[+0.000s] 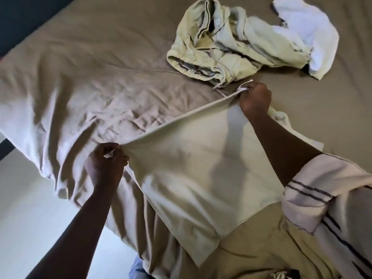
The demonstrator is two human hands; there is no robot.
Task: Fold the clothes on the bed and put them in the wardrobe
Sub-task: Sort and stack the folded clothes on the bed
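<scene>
A pale cream garment (pixel 193 170) is stretched taut above the bed between both hands. My left hand (pixel 105 164) grips its near-left corner over the bed's edge. My right hand (pixel 254 97) grips the far-right corner, where a white drawstring sticks out of the fist. Farther back on the bed lies a crumpled pale green garment (pixel 225 43) with a drawstring waistband. A rumpled white garment (pixel 308 31) lies partly on top of it at the back right. The wardrobe is not in view.
The bed has a tan sheet (pixel 90 57), wrinkled and hanging over the left edge. A light floor (pixel 24 208) lies to the left of the bed. A dark wall strip (pixel 22 19) runs along the top left. My striped white sleeve (pixel 330 198) is at the lower right.
</scene>
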